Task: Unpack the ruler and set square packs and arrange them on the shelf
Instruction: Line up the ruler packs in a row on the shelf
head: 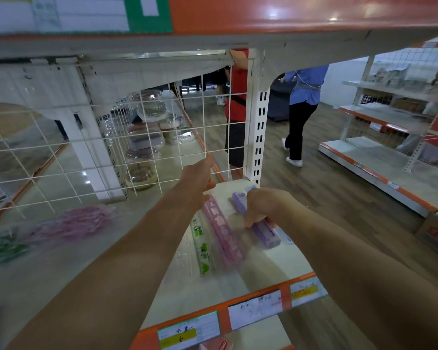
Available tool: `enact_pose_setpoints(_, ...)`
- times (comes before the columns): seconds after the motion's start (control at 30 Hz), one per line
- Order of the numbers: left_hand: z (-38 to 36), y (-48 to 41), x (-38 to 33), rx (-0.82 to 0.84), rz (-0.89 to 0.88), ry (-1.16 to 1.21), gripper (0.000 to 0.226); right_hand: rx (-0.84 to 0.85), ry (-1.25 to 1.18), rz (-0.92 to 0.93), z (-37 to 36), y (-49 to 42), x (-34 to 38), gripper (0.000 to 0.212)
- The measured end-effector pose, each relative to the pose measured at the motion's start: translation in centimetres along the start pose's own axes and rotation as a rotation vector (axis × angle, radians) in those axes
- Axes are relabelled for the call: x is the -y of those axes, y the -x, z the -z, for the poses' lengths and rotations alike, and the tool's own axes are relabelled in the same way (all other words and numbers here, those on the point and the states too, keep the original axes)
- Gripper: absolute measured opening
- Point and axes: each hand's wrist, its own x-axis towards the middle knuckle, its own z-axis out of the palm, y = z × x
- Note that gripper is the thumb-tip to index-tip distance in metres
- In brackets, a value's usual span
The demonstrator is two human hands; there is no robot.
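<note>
1. Purple plastic ruler pack (257, 223) lies on the white shelf (276, 261) near its right end. Its long axis runs from the orange front edge toward the back.
2. Just to its left, a pink plastic ruler pack (221, 233) lies flat and roughly parallel to it. Left of that lies a clear ruler with green print (203, 250), pointing the same way.
3. The right hand (266, 205) grips the purple pack from above, its fingers curled over it and the thumb on its left side.
4. The left hand (197, 180) is at the far end of the pink pack, close to the white wire mesh back panel (86, 147). Its fingers are curled, and I cannot tell whether they hold anything.
5. A heap of pink packs (79, 223) and some green ones (3, 248) on the shelf's left part are blurred.
6. The paper price labels (253, 309) on the front edge are unreadable.
</note>
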Motion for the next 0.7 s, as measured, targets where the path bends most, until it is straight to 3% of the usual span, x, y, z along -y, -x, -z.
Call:
enact_pose_setpoints(0.13, 0.8, 0.1, -0.1, 0.01, 0.034, -0.013, 0.016, 0.011, 0.007, 0.024, 0.5, 1.1, 0.1, 0.029)
enact_pose_setpoints(0.3, 2.1, -0.1, 0.0, 0.049, 0.096, -0.021, 0.033, -0.248, -0.151, 0.116, 1.1, 0.5, 1.2, 0.031)
enact_pose_setpoints(0.43, 2.1, 0.5, 0.5, 0.098, 0.147, -0.007, 0.041, -0.168, -0.215, 0.114, -0.1, -0.5, 3.5, 0.028)
enact_pose_setpoints(0.57, 1.6, 1.1, 0.9, 0.139, 0.173, 0.035, 0.034, -0.06, -0.237, 0.092, -1.1, -0.8, 3.9, 0.022)
enact_pose_setpoints(0.7, 1.0, 1.1, 1.3, 0.154, 0.195, 0.0, 0.031, -0.06, -0.296, 0.094, -1.0, -0.4, 3.6, 0.027)
